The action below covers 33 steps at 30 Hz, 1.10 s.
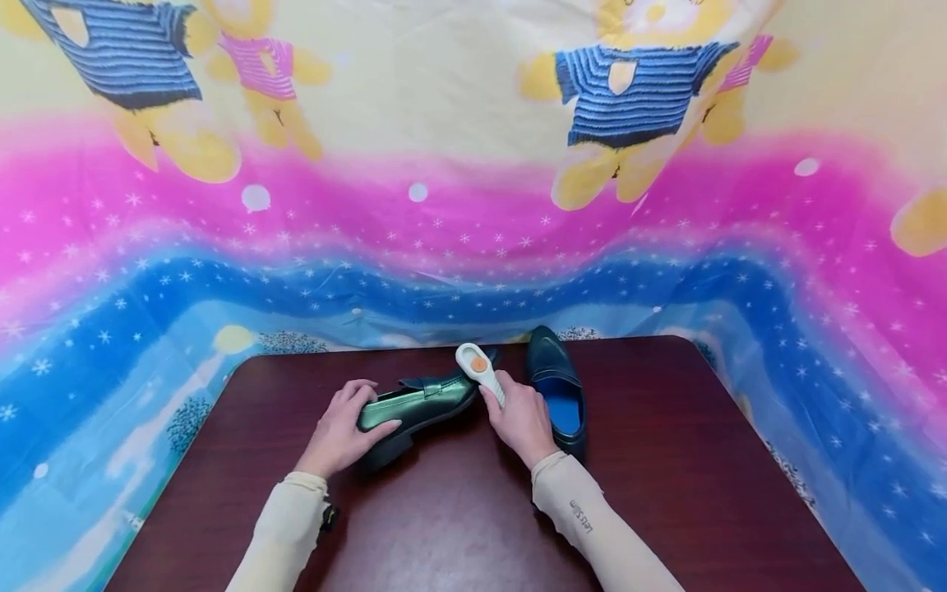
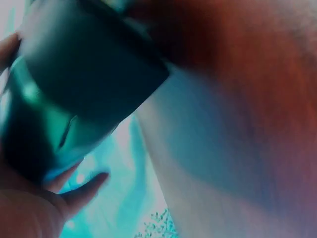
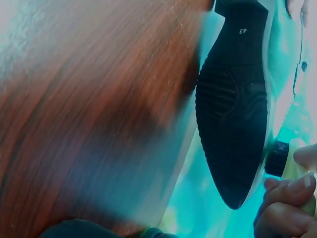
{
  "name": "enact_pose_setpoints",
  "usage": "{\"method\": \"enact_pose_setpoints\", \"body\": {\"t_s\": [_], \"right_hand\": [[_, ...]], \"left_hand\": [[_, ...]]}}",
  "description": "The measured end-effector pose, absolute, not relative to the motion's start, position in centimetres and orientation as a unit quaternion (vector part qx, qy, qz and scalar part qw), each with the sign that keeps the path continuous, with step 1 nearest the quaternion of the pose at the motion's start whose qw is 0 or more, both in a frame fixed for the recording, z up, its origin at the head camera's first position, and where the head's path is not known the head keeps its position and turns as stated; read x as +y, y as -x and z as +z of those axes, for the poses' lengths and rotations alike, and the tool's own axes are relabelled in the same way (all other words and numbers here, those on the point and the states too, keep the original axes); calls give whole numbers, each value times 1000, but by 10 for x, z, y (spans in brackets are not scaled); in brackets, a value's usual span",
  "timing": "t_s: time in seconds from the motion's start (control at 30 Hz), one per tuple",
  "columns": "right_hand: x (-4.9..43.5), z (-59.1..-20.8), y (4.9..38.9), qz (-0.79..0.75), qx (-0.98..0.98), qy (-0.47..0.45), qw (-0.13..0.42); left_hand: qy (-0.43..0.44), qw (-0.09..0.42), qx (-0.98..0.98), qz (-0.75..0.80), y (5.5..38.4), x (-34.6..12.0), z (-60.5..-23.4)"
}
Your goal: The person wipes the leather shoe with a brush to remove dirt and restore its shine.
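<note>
A dark green loafer [image 1: 432, 401] is tilted above the table, its toe away from me and to the right. My left hand [image 1: 342, 427] grips it round the heel end; the heel [image 2: 94, 64] looms large in the left wrist view. The right hand [image 1: 521, 418] holds a small white-handled brush [image 1: 470, 356] with an orange spot on its back. In the right wrist view, dark bristles [image 3: 277, 158] meet the shoe's side near the toe, and the ridged black sole [image 3: 233, 109] faces the camera.
The other loafer [image 1: 560, 386], with a blue insole, stands upright just right of my right hand, toe toward the back edge. A dark red-brown wooden table [image 1: 681, 460] lies beneath. Behind it hangs a cloth [image 1: 473, 222] printed with bears and snowflakes.
</note>
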State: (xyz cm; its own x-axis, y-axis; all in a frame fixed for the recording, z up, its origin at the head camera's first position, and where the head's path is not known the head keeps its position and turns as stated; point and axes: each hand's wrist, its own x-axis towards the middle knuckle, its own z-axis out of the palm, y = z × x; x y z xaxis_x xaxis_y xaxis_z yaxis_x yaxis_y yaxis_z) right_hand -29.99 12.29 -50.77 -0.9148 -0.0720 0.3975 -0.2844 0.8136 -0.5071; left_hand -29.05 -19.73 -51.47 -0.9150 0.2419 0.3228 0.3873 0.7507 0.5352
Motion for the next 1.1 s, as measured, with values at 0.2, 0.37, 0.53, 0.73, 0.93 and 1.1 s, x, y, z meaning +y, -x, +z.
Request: {"method": "enact_pose_setpoints", "body": {"t_s": [0.2,0.37,0.53,0.73,0.93,1.1], "right_hand": [[121,-506,299,295,-934,-108,169],[112,-512,288,299,-925,-202,118],[108,-516,279,293,-924,-215,122],[112,-508,281,262,-937,-151,175],[121,-505,286,239,-948,-71,196],[124,-504,288,242,-950,-75,180]], "left_hand": [[187,133,-909,-349,297,-201,-509],[199,89,-911,-350,300,-226,-507],[213,46,-910,-352,302,-240,-506],[219,42,-913,-343,307,-243,-504],[215,23,-919,-330,308,-243,-502],[205,59,-939,-269,304,-241,-499]]}}
